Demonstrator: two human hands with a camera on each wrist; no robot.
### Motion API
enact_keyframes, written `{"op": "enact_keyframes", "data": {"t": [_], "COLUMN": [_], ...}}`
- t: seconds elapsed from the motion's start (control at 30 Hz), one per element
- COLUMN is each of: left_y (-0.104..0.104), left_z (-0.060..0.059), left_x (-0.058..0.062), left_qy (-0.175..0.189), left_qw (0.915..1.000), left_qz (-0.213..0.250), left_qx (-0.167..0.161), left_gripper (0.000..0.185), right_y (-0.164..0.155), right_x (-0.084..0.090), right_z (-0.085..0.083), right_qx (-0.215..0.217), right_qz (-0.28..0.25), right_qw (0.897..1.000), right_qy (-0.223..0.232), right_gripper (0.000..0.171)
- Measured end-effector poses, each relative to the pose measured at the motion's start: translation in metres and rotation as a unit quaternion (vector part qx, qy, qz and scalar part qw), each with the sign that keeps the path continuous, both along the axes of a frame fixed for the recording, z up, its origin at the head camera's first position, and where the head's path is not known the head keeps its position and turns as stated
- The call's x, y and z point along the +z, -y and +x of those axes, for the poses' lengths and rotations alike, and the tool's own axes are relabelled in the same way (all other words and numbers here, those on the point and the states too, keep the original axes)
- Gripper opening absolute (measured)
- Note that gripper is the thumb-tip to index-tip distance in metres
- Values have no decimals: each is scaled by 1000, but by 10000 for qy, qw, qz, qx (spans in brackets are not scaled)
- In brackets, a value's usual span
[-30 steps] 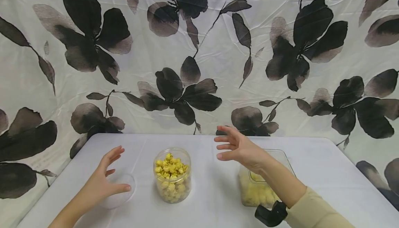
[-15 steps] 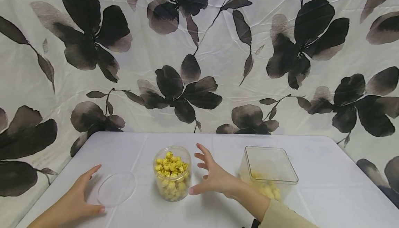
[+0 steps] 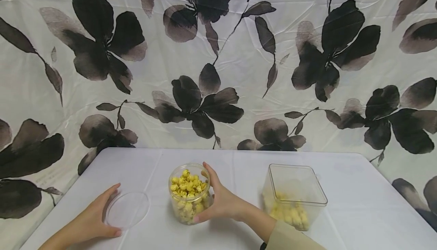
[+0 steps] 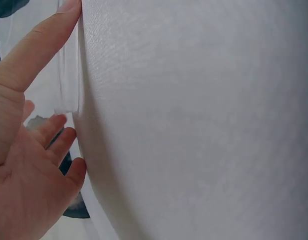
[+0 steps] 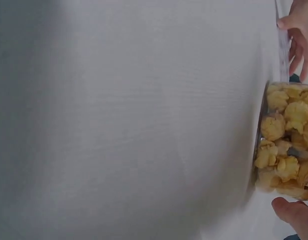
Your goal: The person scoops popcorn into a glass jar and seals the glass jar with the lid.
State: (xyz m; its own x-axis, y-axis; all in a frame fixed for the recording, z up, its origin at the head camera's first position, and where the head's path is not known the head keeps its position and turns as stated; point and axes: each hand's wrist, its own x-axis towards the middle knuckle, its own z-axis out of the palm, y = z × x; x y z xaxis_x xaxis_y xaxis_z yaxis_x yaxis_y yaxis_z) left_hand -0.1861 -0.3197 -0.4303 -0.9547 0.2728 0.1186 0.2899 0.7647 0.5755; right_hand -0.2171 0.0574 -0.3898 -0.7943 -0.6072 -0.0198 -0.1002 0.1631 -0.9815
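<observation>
A clear round jar [image 3: 187,208] filled with yellow popcorn [image 3: 187,183] stands upright on the white table. My right hand [image 3: 222,202] holds it from the right, thumb across the front and fingers behind the far side, partly hidden. The right wrist view catches the thumb [image 5: 293,215] close beside the jar [image 5: 288,145]. Flat on the table to the left lies a clear round lid [image 3: 128,210]. Around its left rim my left hand [image 3: 90,217] is spread, thumb and index apart. In the left wrist view the thumb overlaps the lid's edge [image 4: 69,85].
A square clear container [image 3: 293,197] with yellow pieces in its lower part stands on the right of the table, its top covered. White cloth covers the table [image 3: 246,170]. Behind hangs a white curtain [image 3: 259,102] with dark flowers.
My right hand has swept left from over the square container to the popcorn jar. The left hand drew back left from over the lid, then came slightly right to its rim.
</observation>
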Motion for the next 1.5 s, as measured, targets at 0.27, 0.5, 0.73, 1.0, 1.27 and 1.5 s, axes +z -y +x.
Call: {"op": "enact_keyframes", "data": {"t": [0.27,0.5,0.73,1.0,1.27,1.5], "left_y": [-1,-1,-3,-8,-17,-22], "left_z": [-1,-2,0,1,1,0], "left_x": [0,1,6,8,11,15], "left_qy": [-67,-231,202,-13,-21,243], "left_qw": [10000,9994,9991,9978,9983,9983], "left_qz": [54,-218,-371,-641,-567,-506], "left_qx": [-38,-112,64,190,129,178], "left_gripper": [118,114,112,111,104,104], "right_y": [8,13,15,13,15,15], "right_x": [-1,-1,2,1,4,3], "right_z": [-1,-1,1,-2,0,0], "right_qx": [-233,-485,-641,-647,-700,-669], "right_qz": [-126,-68,224,250,188,219], "right_qw": [9996,9984,9968,9968,9969,9969], "right_qy": [-132,-274,-420,-409,-315,-338], "right_gripper": [125,119,105,105,104,104]}}
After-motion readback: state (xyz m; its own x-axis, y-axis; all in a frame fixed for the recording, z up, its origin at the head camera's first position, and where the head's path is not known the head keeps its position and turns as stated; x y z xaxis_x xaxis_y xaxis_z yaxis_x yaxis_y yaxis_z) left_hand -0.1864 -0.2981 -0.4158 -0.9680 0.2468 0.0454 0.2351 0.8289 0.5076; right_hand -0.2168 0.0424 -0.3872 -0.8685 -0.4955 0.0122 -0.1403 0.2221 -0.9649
